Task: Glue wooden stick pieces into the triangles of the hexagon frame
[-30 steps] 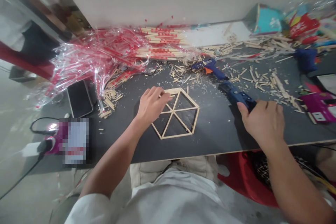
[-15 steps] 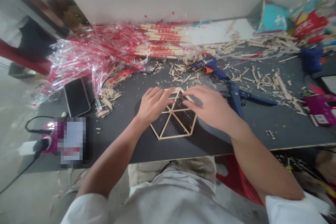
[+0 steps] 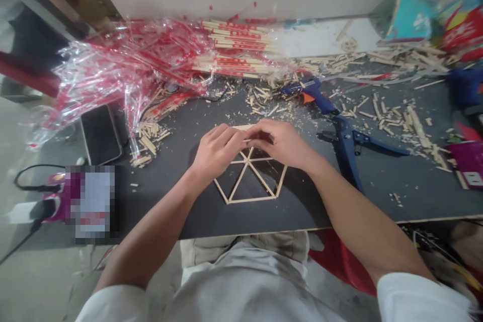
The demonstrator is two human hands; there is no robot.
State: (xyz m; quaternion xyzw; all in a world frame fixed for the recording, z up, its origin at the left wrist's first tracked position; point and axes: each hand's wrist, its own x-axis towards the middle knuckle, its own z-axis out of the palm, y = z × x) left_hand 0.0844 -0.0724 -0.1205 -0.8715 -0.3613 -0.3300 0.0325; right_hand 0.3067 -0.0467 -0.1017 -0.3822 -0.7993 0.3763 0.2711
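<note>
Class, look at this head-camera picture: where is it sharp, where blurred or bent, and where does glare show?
Head view: sharpest around the hands, left and right, on the stick frame; corners smear, blurring the teal box; the wall edge bows; glare glints off the plastic wrap; a pixelated patch hides something.

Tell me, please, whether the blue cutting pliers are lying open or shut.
Open: the blue cutting pliers lie on the table with handles spread apart, untouched.

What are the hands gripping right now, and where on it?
Both the left hand and right hand pinch the wooden stick hexagon frame at its far top edge; it lies flat on the table.
</note>
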